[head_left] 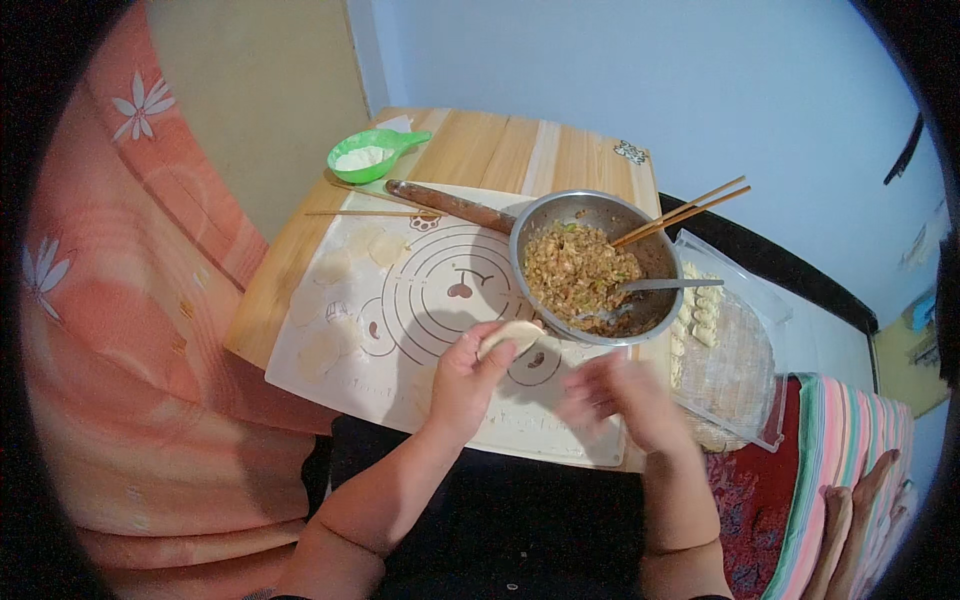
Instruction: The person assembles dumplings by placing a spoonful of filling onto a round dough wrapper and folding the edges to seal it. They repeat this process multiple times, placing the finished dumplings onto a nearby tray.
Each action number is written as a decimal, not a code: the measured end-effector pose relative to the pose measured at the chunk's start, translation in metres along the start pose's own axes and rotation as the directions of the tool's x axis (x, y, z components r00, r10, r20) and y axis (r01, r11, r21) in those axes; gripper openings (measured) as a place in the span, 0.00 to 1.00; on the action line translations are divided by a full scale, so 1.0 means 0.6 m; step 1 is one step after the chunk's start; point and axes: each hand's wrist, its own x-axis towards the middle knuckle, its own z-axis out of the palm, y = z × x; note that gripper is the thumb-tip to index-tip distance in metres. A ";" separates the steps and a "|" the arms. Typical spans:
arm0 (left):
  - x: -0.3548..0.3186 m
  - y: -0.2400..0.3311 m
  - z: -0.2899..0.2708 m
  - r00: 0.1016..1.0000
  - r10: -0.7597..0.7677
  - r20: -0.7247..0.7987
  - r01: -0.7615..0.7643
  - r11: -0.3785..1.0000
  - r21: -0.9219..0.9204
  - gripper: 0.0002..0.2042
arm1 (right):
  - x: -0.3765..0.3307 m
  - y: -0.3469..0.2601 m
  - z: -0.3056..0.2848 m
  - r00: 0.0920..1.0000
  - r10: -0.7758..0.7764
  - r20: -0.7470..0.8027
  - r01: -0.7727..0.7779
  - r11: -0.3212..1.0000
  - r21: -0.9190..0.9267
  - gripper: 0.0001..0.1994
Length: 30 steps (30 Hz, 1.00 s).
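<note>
A wooden table (pixel 500 150) stands against a pale wall, its mat (pixel 540 430) probably keeping dough off the wood. At the frame's centre, the left hand (pixel 468 375) grasps a wrapper (pixel 510 343) by its edge, apparently to support it near the bowl (pixel 660 258). Right of centre, the right hand (pixel 630 392) is blurred; I can't tell its grip. Chopsticks (pixel 700 209) lean on the bowl, tops clear of the filling (pixel 570 265).

dough wrapper (pixel 512 338): cream | scoop (pixel 393 147): green | bowl (pixel 658 258): silver | cloth (pixel 858 420): striped pastel
</note>
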 end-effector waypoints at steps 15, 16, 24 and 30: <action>-0.010 0.011 -0.029 0.894 -0.231 0.384 0.334 0.915 -0.226 0.25 | 0.032 0.032 0.039 0.979 -0.051 0.198 0.026 0.992 0.127 0.19; -0.011 0.009 -0.031 0.805 -0.331 0.492 0.508 0.813 -0.284 0.26 | 0.030 0.032 0.037 0.970 -0.062 0.234 0.036 0.993 0.113 0.19; -0.006 -0.015 0.001 0.906 -0.247 0.345 0.388 0.810 -0.439 0.20 | 0.014 0.006 0.022 0.996 -0.009 0.084 0.044 0.901 -0.432 0.14; 0.005 0.018 -0.001 0.931 -0.331 0.153 0.365 0.850 -0.379 0.18 | -0.018 -0.032 -0.145 0.776 -0.271 -0.570 -0.203 0.747 -0.632 0.13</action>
